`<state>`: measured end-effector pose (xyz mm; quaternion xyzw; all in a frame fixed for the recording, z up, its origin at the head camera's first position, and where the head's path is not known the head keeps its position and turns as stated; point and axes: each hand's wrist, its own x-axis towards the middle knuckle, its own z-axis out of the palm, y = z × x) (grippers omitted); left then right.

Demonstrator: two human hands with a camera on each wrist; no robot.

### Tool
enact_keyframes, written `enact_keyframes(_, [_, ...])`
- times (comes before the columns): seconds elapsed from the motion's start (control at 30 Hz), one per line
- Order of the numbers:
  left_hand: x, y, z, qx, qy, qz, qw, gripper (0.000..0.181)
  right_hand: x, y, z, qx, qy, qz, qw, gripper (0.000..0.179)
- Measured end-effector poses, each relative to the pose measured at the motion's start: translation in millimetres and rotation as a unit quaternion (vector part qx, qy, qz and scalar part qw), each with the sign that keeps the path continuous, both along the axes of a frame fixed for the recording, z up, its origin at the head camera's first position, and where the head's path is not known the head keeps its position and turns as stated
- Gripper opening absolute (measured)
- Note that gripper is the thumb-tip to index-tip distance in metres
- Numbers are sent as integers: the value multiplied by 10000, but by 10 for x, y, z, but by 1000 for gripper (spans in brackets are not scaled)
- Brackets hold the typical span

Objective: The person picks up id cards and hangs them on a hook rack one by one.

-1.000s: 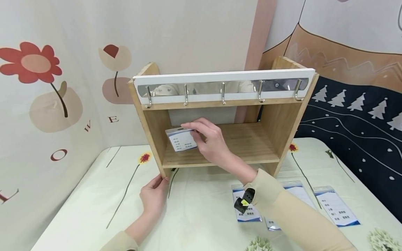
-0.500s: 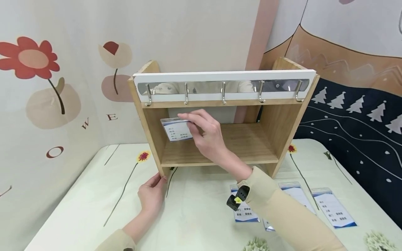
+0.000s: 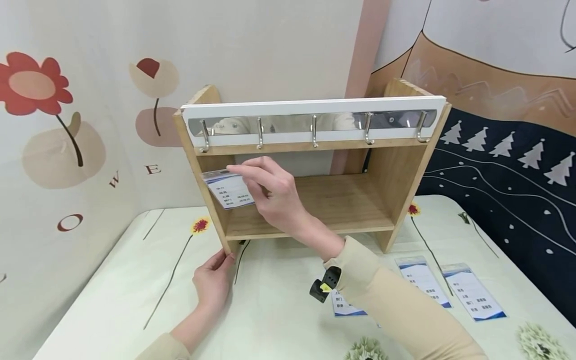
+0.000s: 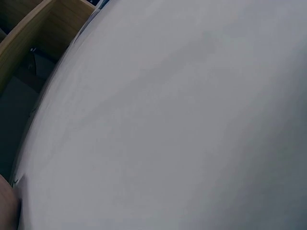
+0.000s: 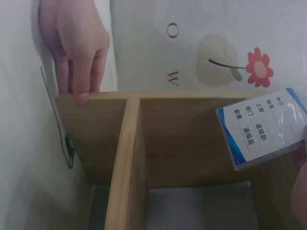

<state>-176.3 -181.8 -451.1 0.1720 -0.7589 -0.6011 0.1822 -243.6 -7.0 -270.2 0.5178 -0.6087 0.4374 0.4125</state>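
My right hand pinches a clear-sleeved ID badge by its right side, in front of the left part of the wooden shelf unit. The badge is slightly tilted and hangs below the leftmost metal hook. In the right wrist view the badge shows its printed face and blue corner. Low at the unit's left side panel, my left hand grips the bottom of the panel between thumb and fingers. The right wrist view shows that hand with its thumb over the panel edge.
Several metal hooks line a white rail across the unit's top front. To the right on the flowered tablecloth lie more ID badges, one partly hidden by the right sleeve. Printed curtains hang behind.
My right hand has carried the badge up and left, from inside the shelf opening to beneath the leftmost hook. The left hand keeps its grip on the side panel.
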Motion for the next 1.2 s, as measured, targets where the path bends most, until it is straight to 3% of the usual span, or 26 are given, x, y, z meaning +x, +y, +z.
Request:
enact_keyframes(0.4, [-8, 0, 26, -244, 7, 54, 9997, 33, 84, -202, 116, -379, 55, 20, 9993, 21])
enact_keyframes(0.67, [1, 13, 27, -75, -205, 32, 9998, 35, 139, -257, 163, -457, 24, -103, 9989, 21])
enact_keyframes(1.2, [5, 24, 10, -25, -136, 144, 9998, 35, 155, -330, 229, -533, 4, -268, 9982, 24])
